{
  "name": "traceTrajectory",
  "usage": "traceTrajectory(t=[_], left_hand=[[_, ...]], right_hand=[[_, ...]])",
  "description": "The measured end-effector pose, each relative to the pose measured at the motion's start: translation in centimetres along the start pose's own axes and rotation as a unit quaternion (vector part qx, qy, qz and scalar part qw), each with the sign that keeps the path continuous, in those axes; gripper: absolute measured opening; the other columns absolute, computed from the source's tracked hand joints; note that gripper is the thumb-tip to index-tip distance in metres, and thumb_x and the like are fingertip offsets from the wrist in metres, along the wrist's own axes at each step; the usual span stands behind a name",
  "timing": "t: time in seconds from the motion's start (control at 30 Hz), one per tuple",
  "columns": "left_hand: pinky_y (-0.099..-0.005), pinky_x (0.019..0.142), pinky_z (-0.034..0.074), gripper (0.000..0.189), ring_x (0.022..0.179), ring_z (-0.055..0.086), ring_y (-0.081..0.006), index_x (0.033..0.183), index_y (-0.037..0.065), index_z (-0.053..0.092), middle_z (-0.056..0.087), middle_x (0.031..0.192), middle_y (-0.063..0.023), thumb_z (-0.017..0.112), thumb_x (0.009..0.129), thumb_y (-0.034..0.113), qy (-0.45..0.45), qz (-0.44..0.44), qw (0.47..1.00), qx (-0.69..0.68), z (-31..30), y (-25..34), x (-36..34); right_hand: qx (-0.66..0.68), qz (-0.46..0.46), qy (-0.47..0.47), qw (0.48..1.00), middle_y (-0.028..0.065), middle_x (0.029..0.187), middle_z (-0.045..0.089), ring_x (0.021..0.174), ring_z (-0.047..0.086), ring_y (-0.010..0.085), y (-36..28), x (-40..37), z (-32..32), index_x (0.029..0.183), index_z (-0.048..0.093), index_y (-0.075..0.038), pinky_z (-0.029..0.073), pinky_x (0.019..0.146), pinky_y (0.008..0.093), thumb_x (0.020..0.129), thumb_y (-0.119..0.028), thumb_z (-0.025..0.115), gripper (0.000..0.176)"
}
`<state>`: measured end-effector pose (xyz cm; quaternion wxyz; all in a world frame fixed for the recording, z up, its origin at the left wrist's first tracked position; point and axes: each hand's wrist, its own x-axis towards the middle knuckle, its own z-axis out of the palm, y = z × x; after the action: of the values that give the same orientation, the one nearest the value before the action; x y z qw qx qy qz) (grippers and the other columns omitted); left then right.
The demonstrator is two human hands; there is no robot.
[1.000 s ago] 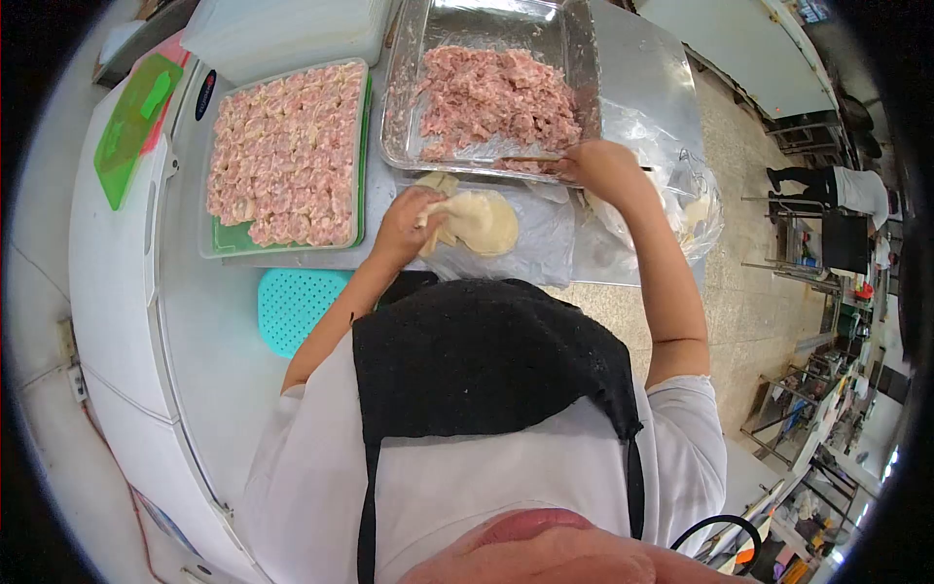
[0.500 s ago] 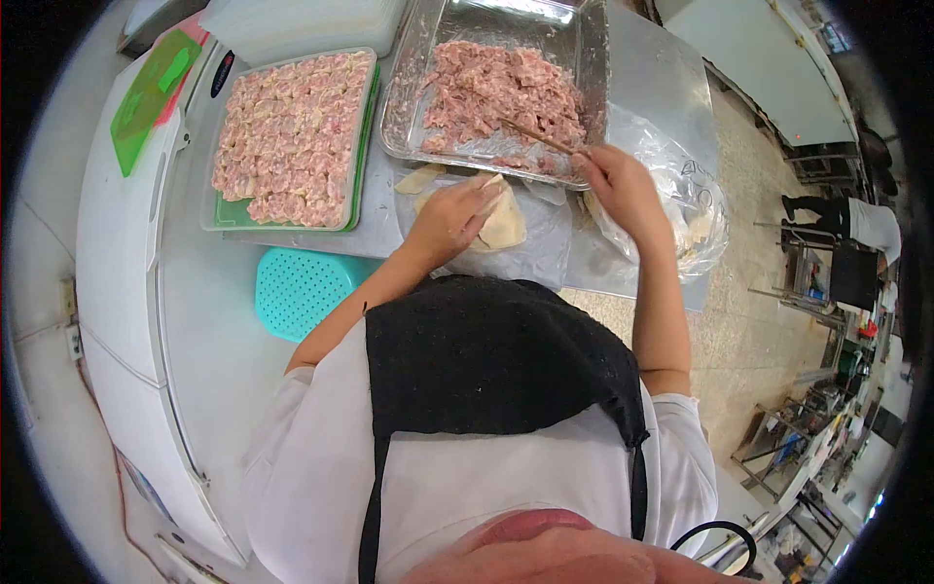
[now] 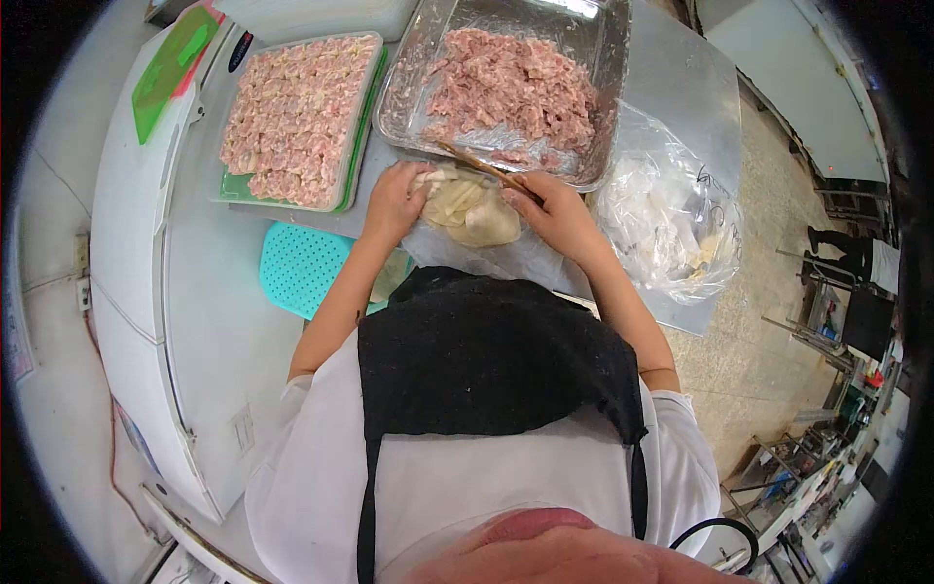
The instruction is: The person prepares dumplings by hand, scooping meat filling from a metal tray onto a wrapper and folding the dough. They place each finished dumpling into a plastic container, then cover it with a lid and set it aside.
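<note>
My right hand grips a thin wooden stick, which points left just in front of the metal tray. Under its fingers is the right side of a pile of pale, round dough wrappers. At the pile's left edge, my left hand has its fingers curled on a pale wrapper edge; its fingertips are partly hidden. Pink minced meat lies heaped in the tray. To the left, a clear plastic container holds close rows of meat-filled dumplings.
A clear plastic bag with pale contents lies right of my right hand. A turquoise perforated basket sits below the table's left edge. A white freezer stands at left. Far right, a person is by some racks.
My right hand has come down and left from the tray, drawing the stick out of the meat. My left hand has moved left, from on top of the wrappers to their edge.
</note>
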<state>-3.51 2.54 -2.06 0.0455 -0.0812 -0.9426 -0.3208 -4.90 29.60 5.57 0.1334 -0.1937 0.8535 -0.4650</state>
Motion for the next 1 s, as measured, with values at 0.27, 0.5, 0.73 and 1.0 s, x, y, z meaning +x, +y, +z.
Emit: traceTrajectory(t=[0.27, 0.5, 0.73, 1.0], left_hand=[[-0.0431, 0.092, 0.044, 0.029, 0.108, 0.054, -0.0367, 0.111, 0.009, 0.067, 0.058, 0.119, -0.0192, 0.062, 0.083, 0.016, -0.01, 0.129, 0.991, -0.01, -2.1, 4.1, -1.0], [-0.0411, 0.089, 0.046, 0.027, 0.101, 0.059, -0.0343, 0.109, 0.009, 0.068, 0.063, 0.109, -0.0155, 0.063, 0.083, 0.014, 0.035, 0.145, 0.98, -0.135, -2.5, 3.4, -0.5], [-0.0403, 0.084, 0.047, 0.03, 0.093, 0.059, -0.0342, 0.113, 0.005, 0.062, 0.062, 0.1, -0.0151, 0.061, 0.083, 0.012, -0.059, 0.204, 0.964, -0.163, -0.1, 2.0, -0.2], [-0.042, 0.084, 0.046, 0.036, 0.089, 0.058, -0.0349, 0.113, 0.005, 0.062, 0.059, 0.097, -0.0157, 0.067, 0.08, 0.019, -0.064, 0.11, 0.979, -0.159, 0.5, -1.0, 0.2]], right_hand=[[-0.136, -0.036, 0.048, 0.989, 0.0216, 0.086, 0.063, 0.081, 0.06, 0.04, 0.8, 4.0, -4.8, 0.092, 0.065, 0.0, 0.048, 0.073, 0.0452, 0.093, -0.029, 0.054, 0.031], [-0.485, -0.08, 0.059, 0.869, 0.0179, 0.074, 0.066, 0.073, 0.065, 0.0364, 1.7, 9.3, -4.1, 0.072, 0.069, -0.004, 0.052, 0.063, 0.0464, 0.086, -0.023, 0.053, 0.028], [-0.546, -0.029, -0.095, 0.832, 0.0154, 0.073, 0.068, 0.07, 0.068, 0.0317, -4.1, 6.2, -3.6, 0.072, 0.069, -0.005, 0.054, 0.06, 0.0434, 0.08, -0.017, 0.056, 0.02], [-0.567, -0.036, -0.075, 0.819, 0.0151, 0.074, 0.068, 0.07, 0.068, 0.0325, -3.0, 6.0, -1.4, 0.074, 0.07, -0.008, 0.054, 0.061, 0.0439, 0.08, -0.02, 0.057, 0.019]])
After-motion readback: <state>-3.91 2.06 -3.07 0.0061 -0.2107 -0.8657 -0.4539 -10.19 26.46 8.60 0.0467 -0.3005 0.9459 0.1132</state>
